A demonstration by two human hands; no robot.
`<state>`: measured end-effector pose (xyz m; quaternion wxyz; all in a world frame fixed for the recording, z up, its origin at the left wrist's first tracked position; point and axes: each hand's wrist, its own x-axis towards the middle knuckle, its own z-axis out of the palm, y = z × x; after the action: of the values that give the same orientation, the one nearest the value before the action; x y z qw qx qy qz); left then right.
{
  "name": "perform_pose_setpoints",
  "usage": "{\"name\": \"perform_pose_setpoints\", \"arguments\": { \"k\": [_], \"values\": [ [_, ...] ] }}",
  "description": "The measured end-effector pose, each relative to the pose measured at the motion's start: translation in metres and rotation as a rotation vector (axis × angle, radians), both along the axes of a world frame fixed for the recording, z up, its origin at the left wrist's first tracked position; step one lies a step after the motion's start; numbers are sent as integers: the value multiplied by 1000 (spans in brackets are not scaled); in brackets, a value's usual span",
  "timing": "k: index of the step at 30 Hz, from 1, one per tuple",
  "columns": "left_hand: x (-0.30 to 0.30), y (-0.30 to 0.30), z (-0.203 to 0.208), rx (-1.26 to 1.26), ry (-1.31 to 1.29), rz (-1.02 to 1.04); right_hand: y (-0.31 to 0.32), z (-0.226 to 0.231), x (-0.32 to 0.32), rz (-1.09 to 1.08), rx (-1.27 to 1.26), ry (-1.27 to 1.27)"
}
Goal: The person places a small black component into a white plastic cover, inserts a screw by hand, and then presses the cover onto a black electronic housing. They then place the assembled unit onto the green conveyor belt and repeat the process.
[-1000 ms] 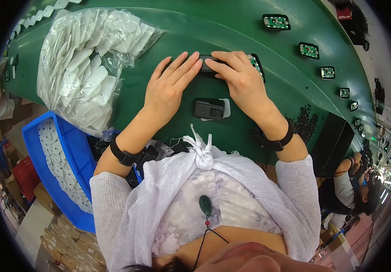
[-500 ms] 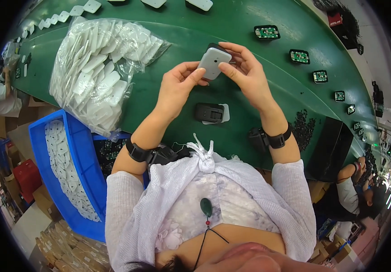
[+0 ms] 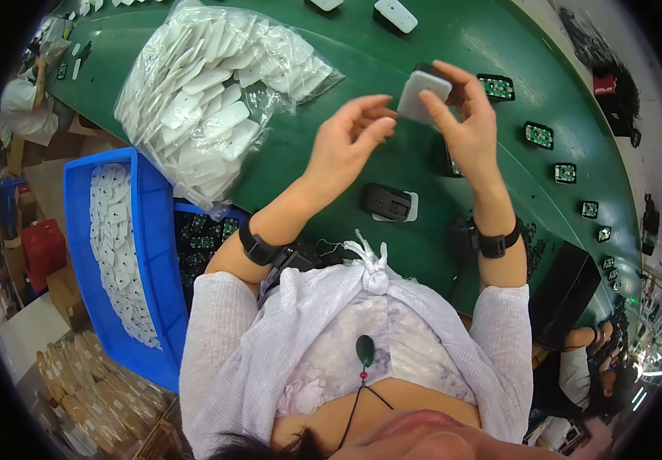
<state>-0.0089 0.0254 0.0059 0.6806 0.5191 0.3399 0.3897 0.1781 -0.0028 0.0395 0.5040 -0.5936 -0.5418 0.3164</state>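
Observation:
My right hand [image 3: 465,123] grips a small device case [image 3: 421,98] with a white cover and a black back, held over the green table between thumb and fingers. To its left, my left hand [image 3: 349,142] is apart from the case, its fingers loosely curved and nothing in them. Below the hands lies a black block-shaped fixture [image 3: 386,202] on a white plate. Partly hidden behind my right wrist is a black tray with a green circuit board [image 3: 452,167].
A clear bag of white covers [image 3: 200,100] lies at left. Beside the table stands a blue bin [image 3: 154,268] with white pieces. Black housings with circuit boards [image 3: 538,136] line the right side, near a black box [image 3: 565,287]. Two co-workers are at the edges.
My left hand has let go of the case. My right hand has carried it to the right. The head view has shifted, and a circuit board shows behind my right wrist.

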Motion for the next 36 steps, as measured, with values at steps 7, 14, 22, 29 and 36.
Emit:
{"name": "perform_pose_setpoints", "arguments": {
  "k": [7,14,22,29,36],
  "values": [
    [-85,59,10,984,1054,447,51,-6,59,-41,-163,-334],
    [-97,78,-10,975,1593,400,104,-20,90,251,-341,-427],
    [-98,85,-16,993,1602,474,140,-47,131,347,-289,-602],
    [-109,92,-16,1011,1583,427,97,-3,113,66,37,-871],
    [-118,87,-14,1077,1224,602,-50,35,108,-67,-52,-774]
  ]
}}
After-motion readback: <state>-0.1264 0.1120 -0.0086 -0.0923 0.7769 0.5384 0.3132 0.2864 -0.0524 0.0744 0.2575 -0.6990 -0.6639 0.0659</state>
